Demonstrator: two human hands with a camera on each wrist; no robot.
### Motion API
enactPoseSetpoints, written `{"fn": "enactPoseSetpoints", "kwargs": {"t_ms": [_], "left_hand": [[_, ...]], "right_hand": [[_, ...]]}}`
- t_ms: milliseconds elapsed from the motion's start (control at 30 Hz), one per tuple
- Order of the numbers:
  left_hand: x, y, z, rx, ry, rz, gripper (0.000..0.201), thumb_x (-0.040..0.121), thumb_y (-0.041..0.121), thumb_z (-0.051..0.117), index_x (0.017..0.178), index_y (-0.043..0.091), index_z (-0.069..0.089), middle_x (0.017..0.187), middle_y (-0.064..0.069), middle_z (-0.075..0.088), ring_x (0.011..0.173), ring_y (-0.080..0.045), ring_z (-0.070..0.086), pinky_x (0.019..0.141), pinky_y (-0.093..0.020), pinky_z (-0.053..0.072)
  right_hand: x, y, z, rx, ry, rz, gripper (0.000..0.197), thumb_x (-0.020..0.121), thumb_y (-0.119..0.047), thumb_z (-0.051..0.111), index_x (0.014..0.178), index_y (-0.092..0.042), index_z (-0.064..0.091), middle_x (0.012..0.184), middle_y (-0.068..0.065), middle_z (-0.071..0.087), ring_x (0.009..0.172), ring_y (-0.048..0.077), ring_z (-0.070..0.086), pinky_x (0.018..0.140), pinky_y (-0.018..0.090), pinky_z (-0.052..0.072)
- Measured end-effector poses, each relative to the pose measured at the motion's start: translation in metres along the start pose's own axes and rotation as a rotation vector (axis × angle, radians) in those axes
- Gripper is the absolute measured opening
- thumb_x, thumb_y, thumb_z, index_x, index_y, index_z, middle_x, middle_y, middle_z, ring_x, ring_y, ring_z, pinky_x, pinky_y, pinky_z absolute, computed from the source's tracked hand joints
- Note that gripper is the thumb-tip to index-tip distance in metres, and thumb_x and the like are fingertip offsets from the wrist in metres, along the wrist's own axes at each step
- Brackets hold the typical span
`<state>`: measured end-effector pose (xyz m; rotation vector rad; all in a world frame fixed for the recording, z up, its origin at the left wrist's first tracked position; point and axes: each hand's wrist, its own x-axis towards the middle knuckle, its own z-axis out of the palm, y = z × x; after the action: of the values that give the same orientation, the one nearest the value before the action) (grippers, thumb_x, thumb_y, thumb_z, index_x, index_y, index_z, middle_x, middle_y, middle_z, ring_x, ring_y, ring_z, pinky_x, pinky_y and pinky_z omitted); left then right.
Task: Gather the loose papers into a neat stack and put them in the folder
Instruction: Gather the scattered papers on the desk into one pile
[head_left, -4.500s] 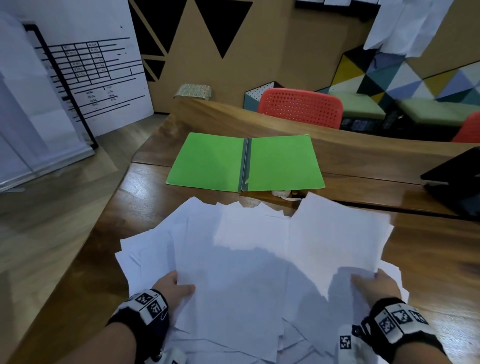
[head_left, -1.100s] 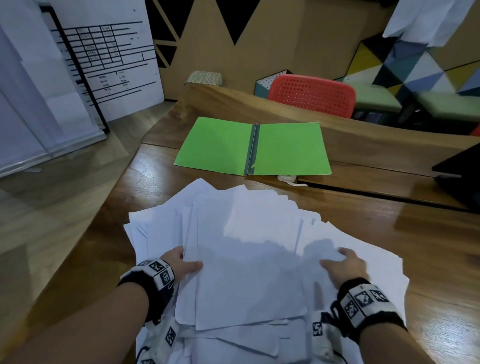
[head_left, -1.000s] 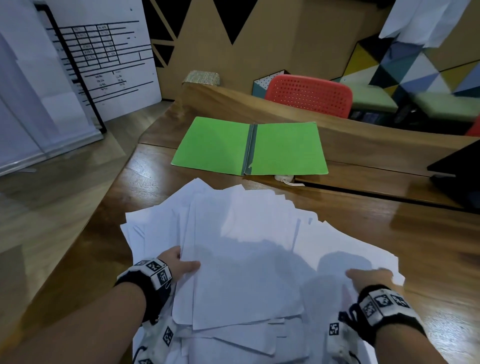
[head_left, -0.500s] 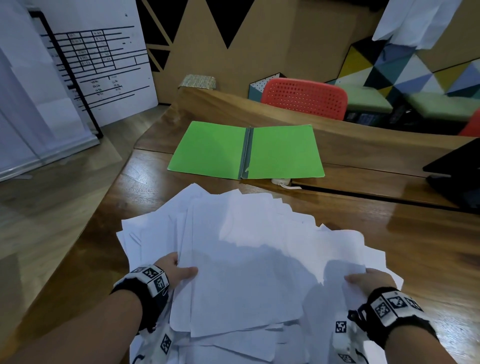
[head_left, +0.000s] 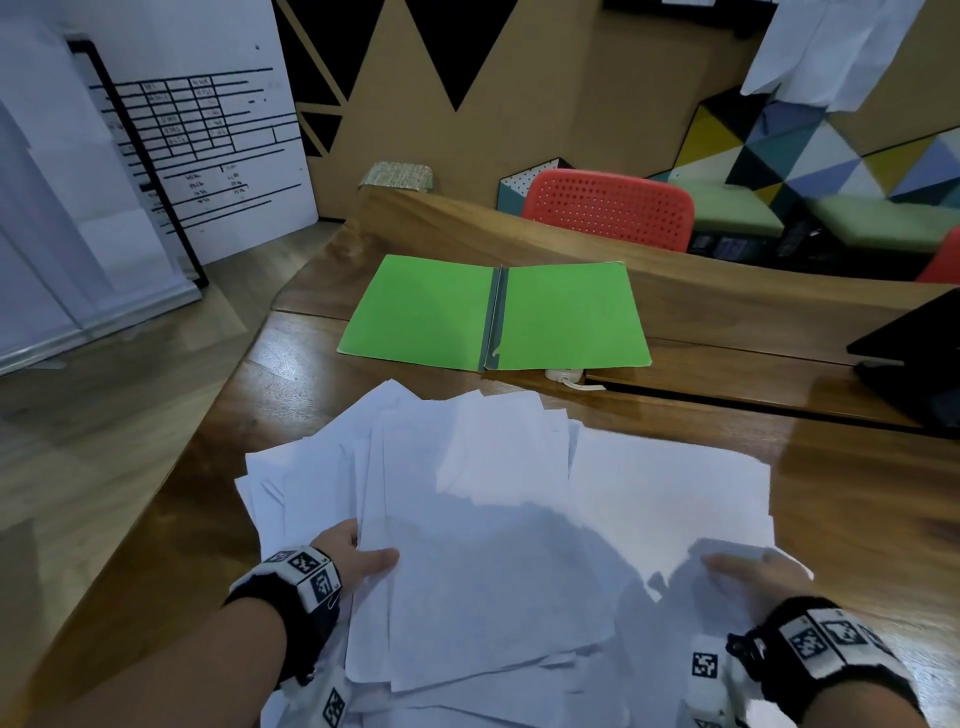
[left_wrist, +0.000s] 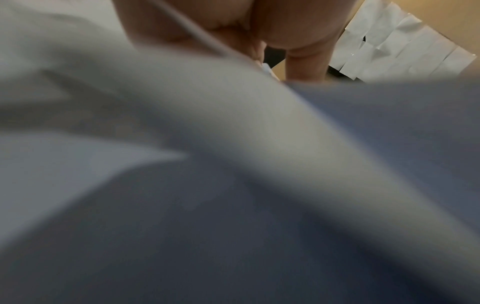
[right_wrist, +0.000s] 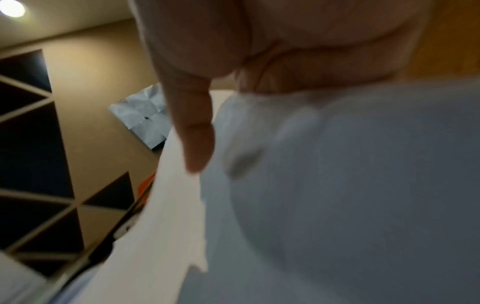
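Observation:
A loose pile of white papers (head_left: 483, 545) lies spread on the wooden table (head_left: 857, 493) in front of me. My left hand (head_left: 363, 556) grips the left edge of a part-gathered bundle, thumb on top and fingers hidden underneath. My right hand (head_left: 743, 569) pinches the near edge of a raised sheet (head_left: 670, 493) at the pile's right side. In the right wrist view the thumb (right_wrist: 194, 133) lies on that sheet (right_wrist: 337, 185). Blurred paper (left_wrist: 233, 164) fills the left wrist view. The green folder (head_left: 426, 317) lies open and flat beyond the pile.
A white plug with cable (head_left: 566, 376) sits at the folder's near right corner, beside a dark slot (head_left: 727, 400) in the table. A black laptop (head_left: 914, 364) lies at the far right. A red chair (head_left: 608, 208) stands behind the table, whose edge runs close on the left.
My right hand slid from the top of the pile to its right edge, took hold of a sheet and raised it. My left hand has kept its grip on the bundle.

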<state>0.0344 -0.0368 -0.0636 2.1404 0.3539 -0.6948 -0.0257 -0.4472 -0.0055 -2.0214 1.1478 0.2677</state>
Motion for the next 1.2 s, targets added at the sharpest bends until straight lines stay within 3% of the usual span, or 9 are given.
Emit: {"fn": "enactPoseSetpoints", "kwargs": {"t_ms": [167, 333, 467, 600, 800, 900, 967, 1100, 1200], "left_hand": [[0.001, 0.000, 0.000, 0.042, 0.001, -0.018, 0.031, 0.076, 0.033, 0.071, 0.097, 0.016, 0.055, 0.101, -0.002, 0.063, 0.091, -0.019, 0.057, 0.079, -0.026, 0.042], [-0.002, 0.001, 0.000, 0.018, 0.000, -0.005, 0.027, 0.077, 0.028, 0.071, 0.096, 0.017, 0.055, 0.096, -0.001, 0.062, 0.087, -0.018, 0.057, 0.074, -0.023, 0.042], [-0.002, 0.002, 0.000, 0.023, 0.000, 0.001, 0.026, 0.077, 0.027, 0.071, 0.096, 0.018, 0.055, 0.097, -0.001, 0.061, 0.088, -0.018, 0.057, 0.077, -0.025, 0.041], [-0.004, 0.005, -0.001, 0.069, -0.039, -0.007, 0.042, 0.079, 0.026, 0.069, 0.115, 0.011, 0.054, 0.107, -0.004, 0.061, 0.091, -0.017, 0.053, 0.080, -0.025, 0.040], [-0.001, 0.011, -0.003, 0.213, -0.019, -0.110, 0.079, 0.083, 0.062, 0.043, 0.135, 0.003, 0.037, 0.139, -0.014, 0.047, 0.122, -0.026, 0.048, 0.102, -0.032, 0.036], [0.003, 0.008, -0.001, 0.140, -0.034, -0.079, 0.087, 0.062, 0.066, 0.063, 0.125, 0.008, 0.050, 0.129, -0.011, 0.058, 0.112, -0.025, 0.056, 0.099, -0.034, 0.042], [0.004, 0.006, 0.000, 0.146, -0.010, -0.060, 0.067, 0.068, 0.046, 0.073, 0.120, 0.009, 0.054, 0.125, -0.011, 0.061, 0.108, -0.025, 0.058, 0.093, -0.032, 0.045], [0.001, 0.008, 0.000, 0.187, 0.005, -0.079, 0.063, 0.072, 0.042, 0.072, 0.122, 0.010, 0.051, 0.129, -0.009, 0.059, 0.117, -0.027, 0.055, 0.098, -0.033, 0.043], [0.000, 0.009, 0.000, 0.195, 0.004, -0.080, 0.064, 0.072, 0.043, 0.071, 0.123, 0.011, 0.050, 0.130, -0.009, 0.058, 0.118, -0.026, 0.055, 0.098, -0.033, 0.043]], "right_hand": [[-0.004, -0.014, -0.015, -0.263, 0.065, -0.070, 0.026, 0.083, -0.008, 0.060, 0.103, 0.008, 0.063, 0.090, 0.017, 0.059, 0.095, 0.036, 0.063, 0.077, 0.037, 0.049], [-0.024, -0.064, -0.058, 0.374, 0.397, -0.311, 0.031, 0.081, -0.018, 0.065, 0.107, -0.001, 0.064, 0.104, 0.022, 0.066, 0.098, 0.036, 0.064, 0.081, 0.038, 0.046], [-0.045, -0.093, -0.054, 0.755, 0.273, -0.351, 0.011, 0.077, -0.020, 0.070, 0.079, -0.011, 0.064, 0.083, 0.011, 0.066, 0.068, 0.016, 0.065, 0.070, 0.030, 0.052], [-0.037, -0.093, 0.001, 0.362, 0.181, -0.310, 0.034, 0.083, -0.012, 0.064, 0.114, 0.002, 0.061, 0.105, 0.019, 0.065, 0.087, 0.025, 0.059, 0.072, 0.029, 0.040], [-0.041, -0.065, 0.094, 0.005, -0.112, -0.362, 0.033, 0.077, 0.006, 0.051, 0.108, -0.004, 0.060, 0.096, 0.016, 0.064, 0.091, 0.027, 0.060, 0.073, 0.029, 0.046], [-0.044, -0.062, 0.107, -0.044, -0.275, -0.377, 0.033, 0.077, 0.004, 0.054, 0.104, -0.010, 0.066, 0.102, 0.012, 0.069, 0.091, 0.026, 0.063, 0.078, 0.029, 0.053], [-0.035, -0.056, 0.095, -0.045, -0.188, -0.332, 0.035, 0.080, -0.008, 0.060, 0.114, -0.015, 0.065, 0.121, 0.011, 0.065, 0.109, 0.029, 0.060, 0.096, 0.031, 0.047], [-0.008, -0.018, 0.039, -0.282, 0.213, 0.062, 0.064, 0.073, -0.035, 0.063, 0.132, -0.020, 0.041, 0.136, 0.016, 0.042, 0.122, 0.039, 0.045, 0.097, 0.044, 0.040], [0.007, 0.005, 0.019, -0.063, 0.145, 0.249, 0.082, 0.065, -0.024, 0.078, 0.132, -0.001, 0.038, 0.130, 0.023, 0.049, 0.115, 0.041, 0.053, 0.094, 0.045, 0.046]]}}
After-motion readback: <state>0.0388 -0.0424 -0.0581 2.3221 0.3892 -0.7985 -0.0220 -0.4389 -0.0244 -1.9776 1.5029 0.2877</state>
